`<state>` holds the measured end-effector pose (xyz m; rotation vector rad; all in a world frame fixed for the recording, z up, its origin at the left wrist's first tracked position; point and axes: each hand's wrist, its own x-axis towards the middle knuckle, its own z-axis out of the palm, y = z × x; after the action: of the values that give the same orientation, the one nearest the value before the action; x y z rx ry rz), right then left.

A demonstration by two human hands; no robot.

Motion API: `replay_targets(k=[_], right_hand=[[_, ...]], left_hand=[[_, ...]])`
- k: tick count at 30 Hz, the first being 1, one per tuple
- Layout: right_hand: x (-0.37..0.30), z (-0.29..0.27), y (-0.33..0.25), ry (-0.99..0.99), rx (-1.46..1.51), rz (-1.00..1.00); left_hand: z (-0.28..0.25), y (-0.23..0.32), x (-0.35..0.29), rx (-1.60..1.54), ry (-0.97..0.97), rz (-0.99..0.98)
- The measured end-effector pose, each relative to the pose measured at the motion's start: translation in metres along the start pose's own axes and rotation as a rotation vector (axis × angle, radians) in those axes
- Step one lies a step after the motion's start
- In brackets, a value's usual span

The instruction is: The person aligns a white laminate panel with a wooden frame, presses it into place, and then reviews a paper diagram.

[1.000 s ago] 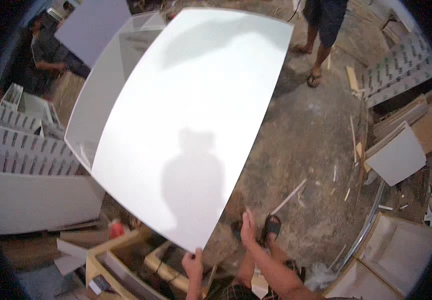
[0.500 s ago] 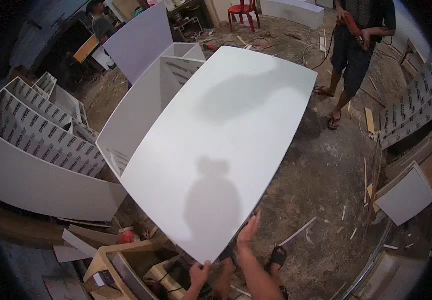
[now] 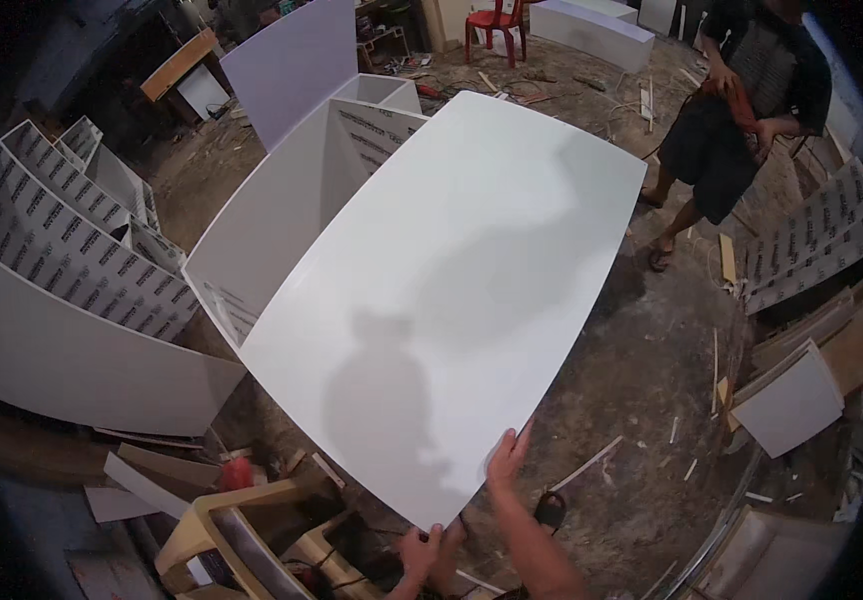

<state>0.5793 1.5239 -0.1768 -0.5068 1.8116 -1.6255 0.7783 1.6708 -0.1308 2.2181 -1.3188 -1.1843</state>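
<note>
A large white panel (image 3: 432,270) lies slanting across the middle, its far left part resting over an open white cabinet frame (image 3: 272,205). At the panel's near corner my left hand (image 3: 420,552) pinches the edge, thumb on top and fingers underneath. My right hand (image 3: 508,462) grips the right-hand edge a little farther up, with its thumb side on the upper face. The fingers under the panel are partly hidden. Shadows fall over the panel's glossy face.
To the right, a person (image 3: 752,110) holds an orange power tool (image 3: 740,108). White cabinet parts with printed film (image 3: 62,220) stand at left. A tan frame-like piece (image 3: 242,500) is near my left hand. Wood strips (image 3: 592,465) litter the floor. A red chair (image 3: 495,25) stands far back.
The person at right has bent forward and lowered the tool. Another person at the far left has left the view. My hands still hold the panel, slightly farther right in view.
</note>
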Motion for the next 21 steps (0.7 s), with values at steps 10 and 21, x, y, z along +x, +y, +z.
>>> replay_targets(k=[10, 21], right_hand=[[0.001, 0.001, -0.012, -0.001, -0.343, -0.053], [0.005, -0.003, 0.001, 0.072, -0.343, -0.118]], left_hand=[[-0.019, 0.032, 0.000, 0.025, -0.068, -0.088], [-0.019, 0.030, 0.012, 0.271, -0.187, -0.074]])
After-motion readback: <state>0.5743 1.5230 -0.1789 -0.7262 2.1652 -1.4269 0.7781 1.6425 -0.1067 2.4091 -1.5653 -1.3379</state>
